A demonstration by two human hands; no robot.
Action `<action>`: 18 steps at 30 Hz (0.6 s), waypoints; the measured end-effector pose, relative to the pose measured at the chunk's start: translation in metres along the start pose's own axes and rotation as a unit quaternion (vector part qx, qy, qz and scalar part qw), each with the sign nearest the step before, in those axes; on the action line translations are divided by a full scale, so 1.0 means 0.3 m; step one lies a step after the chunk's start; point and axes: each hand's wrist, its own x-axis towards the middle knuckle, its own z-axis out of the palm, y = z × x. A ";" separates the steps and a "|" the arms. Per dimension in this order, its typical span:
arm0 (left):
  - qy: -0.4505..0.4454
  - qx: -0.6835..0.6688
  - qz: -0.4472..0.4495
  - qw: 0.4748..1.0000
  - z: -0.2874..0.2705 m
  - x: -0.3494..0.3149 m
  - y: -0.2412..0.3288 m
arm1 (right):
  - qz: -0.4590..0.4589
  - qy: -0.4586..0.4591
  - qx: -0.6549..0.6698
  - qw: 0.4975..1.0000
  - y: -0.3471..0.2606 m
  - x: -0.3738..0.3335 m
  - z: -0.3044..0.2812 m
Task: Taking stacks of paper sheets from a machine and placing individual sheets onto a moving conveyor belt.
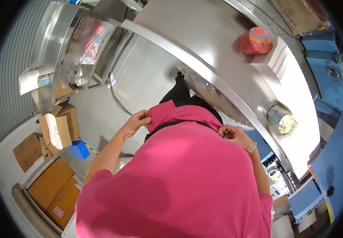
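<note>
1. In the head view, the left hand [137, 121] is pinching the hem of the pink cloth shirt [175, 174] at the left waist, fingers narrow.
2. The right hand [237, 137] is curling its fingers narrowly on this shirt at the right waist.
3. The shirt is covering the person's body; the step seems to be handling its hem.
4. On the grey metal bench [203, 31], behind its front edge, a red patterned round package [255, 41] is standing, apart from both hands.
5. Any reaching there would be requiring both grips to loosen.
</note>
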 end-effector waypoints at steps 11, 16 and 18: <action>0.050 0.033 0.040 0.997 0.112 0.277 0.142 | -0.111 0.055 -0.171 0.977 0.016 -0.008 -0.052; 0.091 0.637 0.120 0.756 -0.118 0.500 -0.025 | -0.129 -0.016 -0.236 0.963 -0.067 0.056 -0.039; 0.086 0.644 0.186 0.737 -0.037 0.472 0.077 | -0.174 0.012 -0.234 0.956 -0.110 0.077 -0.041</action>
